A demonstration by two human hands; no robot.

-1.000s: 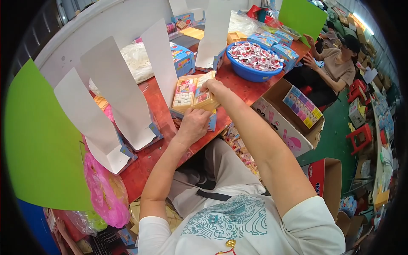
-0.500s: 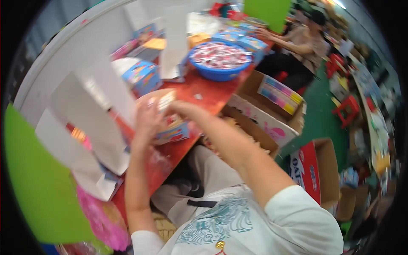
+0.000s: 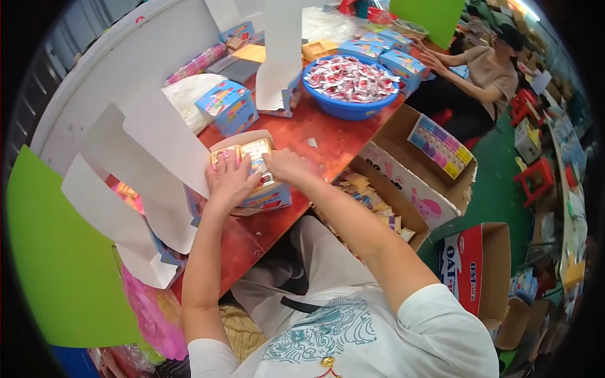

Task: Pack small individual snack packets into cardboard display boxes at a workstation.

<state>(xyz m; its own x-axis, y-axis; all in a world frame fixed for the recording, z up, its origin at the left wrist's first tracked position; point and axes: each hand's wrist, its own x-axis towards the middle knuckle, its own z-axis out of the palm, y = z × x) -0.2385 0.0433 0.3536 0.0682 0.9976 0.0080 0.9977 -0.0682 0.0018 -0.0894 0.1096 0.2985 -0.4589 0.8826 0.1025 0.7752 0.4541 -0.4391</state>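
Observation:
On the red table in front of me stands an open blue printed carton (image 3: 268, 200), its tall white flap (image 3: 167, 135) raised at the left. Small gold-edged packets (image 3: 255, 151) fill it to the top. My left hand (image 3: 232, 183) lies over the packets with its fingers stretched out. At the carton's right rim my right hand (image 3: 290, 167) is closed, its fingertips against the packets; whatever it may pinch is hidden. Left of the carton, more open cartons stand with long white flaps (image 3: 142, 164) up.
Behind the carton sit a closed blue box (image 3: 228, 107) and a blue basin (image 3: 350, 110) heaped with small red-and-white sachets. Cardboard boxes (image 3: 403, 214), one holding loose packets, stand right of the red table (image 3: 265, 236). Another person (image 3: 488, 79) sits at the far right.
My left hand has come down flat on the packets, and my right hand has shifted to the carton's right rim. The whole view has swung slightly and is sharper now.

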